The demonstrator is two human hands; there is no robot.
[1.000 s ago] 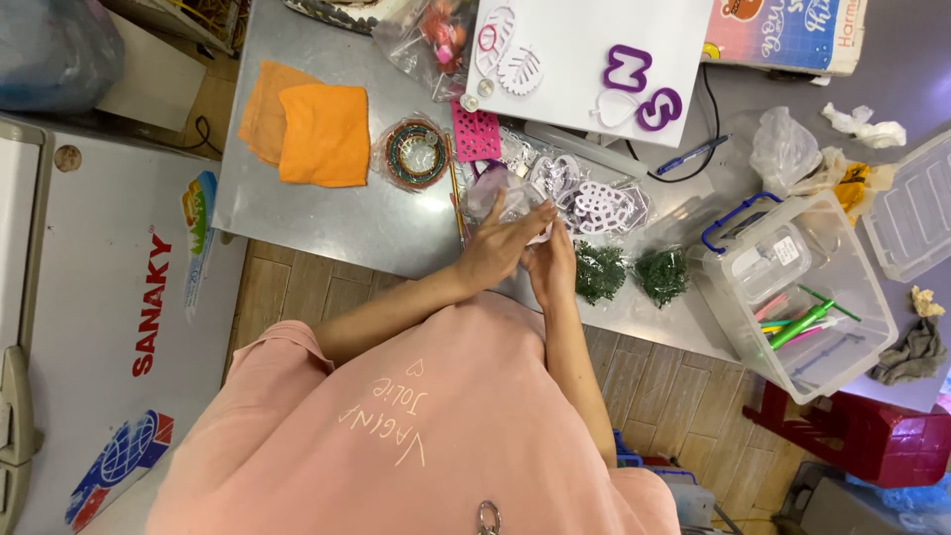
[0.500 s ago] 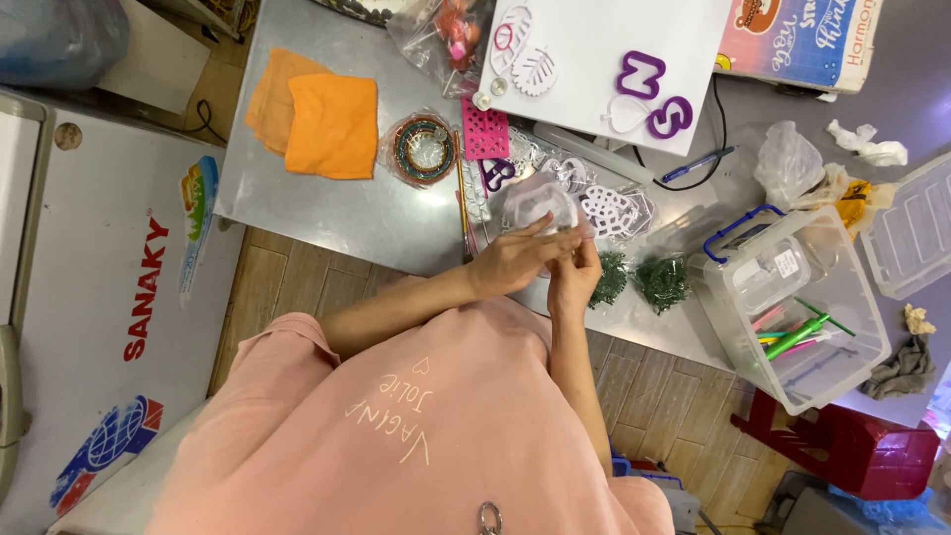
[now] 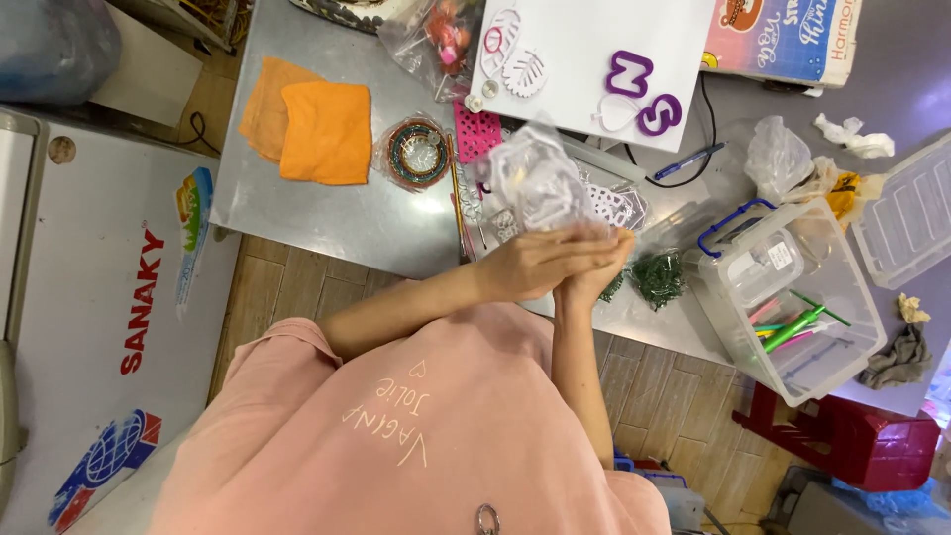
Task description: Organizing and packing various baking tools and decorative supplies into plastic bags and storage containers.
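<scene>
Both my hands meet at the near edge of the metal table (image 3: 337, 223). My left hand (image 3: 530, 266) and my right hand (image 3: 592, 269) pinch the bottom of a clear plastic bag (image 3: 535, 178), which stands raised above them. Small white pieces show inside the bag. White lacy cutouts (image 3: 616, 206) lie on the table just behind it. Two small heaps of green bits (image 3: 656, 277) sit to the right of my right hand.
Two orange cloths (image 3: 317, 129) lie at the left, with a bagged ring of beads (image 3: 416, 154) and a pink perforated piece (image 3: 477, 132) beside them. A white board (image 3: 584, 40) carries purple letter shapes (image 3: 630, 74). A clear box (image 3: 792, 297) holds markers. A red stool (image 3: 852, 441) stands below.
The hands have come together and lifted the clear bag off the table, so it now stands up above the fingers. The view has shifted slightly.
</scene>
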